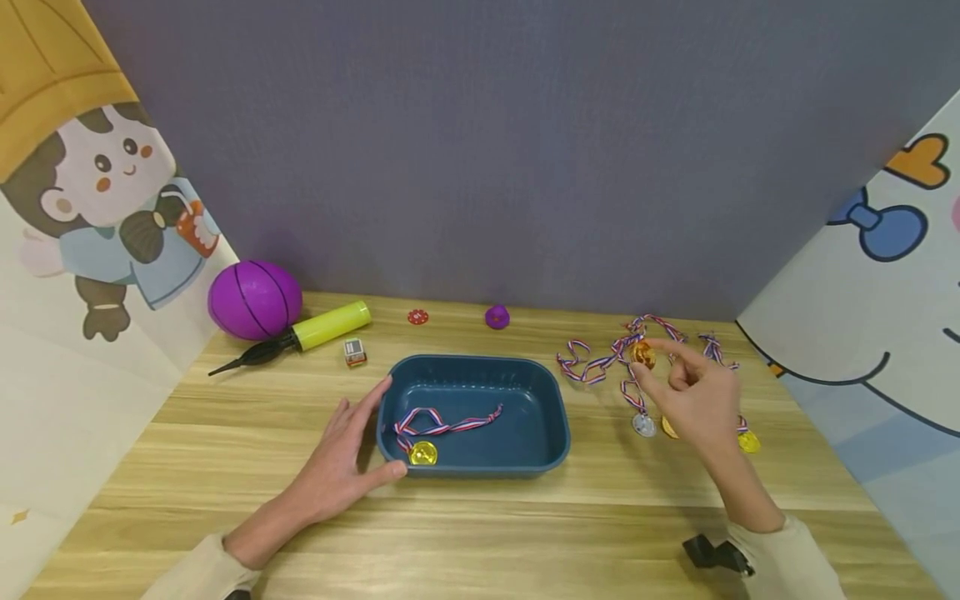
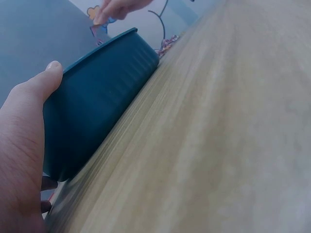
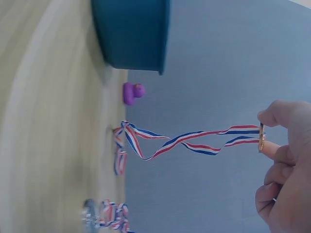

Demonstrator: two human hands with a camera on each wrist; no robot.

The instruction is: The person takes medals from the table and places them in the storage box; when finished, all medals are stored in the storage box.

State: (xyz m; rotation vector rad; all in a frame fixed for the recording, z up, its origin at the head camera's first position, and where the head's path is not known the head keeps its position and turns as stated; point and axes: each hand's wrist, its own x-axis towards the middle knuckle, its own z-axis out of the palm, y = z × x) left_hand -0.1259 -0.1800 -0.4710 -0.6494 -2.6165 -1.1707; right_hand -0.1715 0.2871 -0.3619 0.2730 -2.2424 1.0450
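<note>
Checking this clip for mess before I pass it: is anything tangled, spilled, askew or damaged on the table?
Only the loose medals right of the blue tray: their ribbons lie in an overlapping heap. The right hand pinches one gold medal lifted from it. Nothing looks spilled or broken.

No readable text, label or number on anything here.

The left hand (image 1: 341,467) lay low and open, palm down, fingers straight and spread, thumb stretched out to the side, the forearm in a pale sleeve running back toward the body. The right hand (image 1: 693,400) was raised, its thumb and forefinger pinched together at the tips, the other fingers (image 3: 272,191) loosely curled, the wrist bent slightly upward.
</note>
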